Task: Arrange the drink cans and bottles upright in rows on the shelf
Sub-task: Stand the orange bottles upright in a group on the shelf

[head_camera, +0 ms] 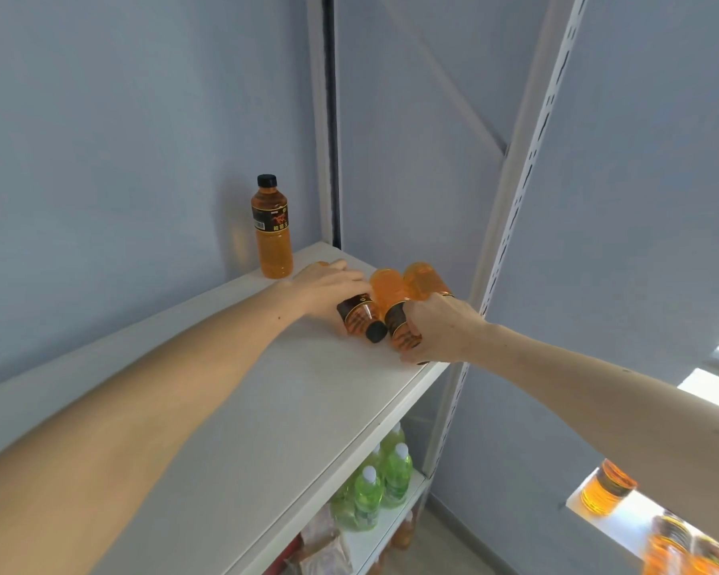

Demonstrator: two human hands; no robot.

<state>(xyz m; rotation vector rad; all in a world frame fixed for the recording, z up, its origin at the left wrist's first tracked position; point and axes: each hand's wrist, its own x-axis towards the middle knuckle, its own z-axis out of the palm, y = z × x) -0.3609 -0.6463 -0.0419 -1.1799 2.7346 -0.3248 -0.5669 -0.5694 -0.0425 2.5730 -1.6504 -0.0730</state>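
Note:
One orange drink bottle (272,232) with a black cap stands upright at the back of the white top shelf (266,408), against the wall. Three more orange bottles lie on their sides near the shelf's right end. My left hand (328,290) grips the leftmost lying bottle (360,319), whose black cap points toward me. My right hand (441,329) holds the middle lying bottle (391,300) and covers the neck end of the far right bottle (422,280).
A slotted white upright (528,168) rises just right of the lying bottles. Green bottles (374,487) stand on the shelf below. At the lower right, more orange bottles (607,487) sit on a white surface. Blue-grey wall panels close the back and side.

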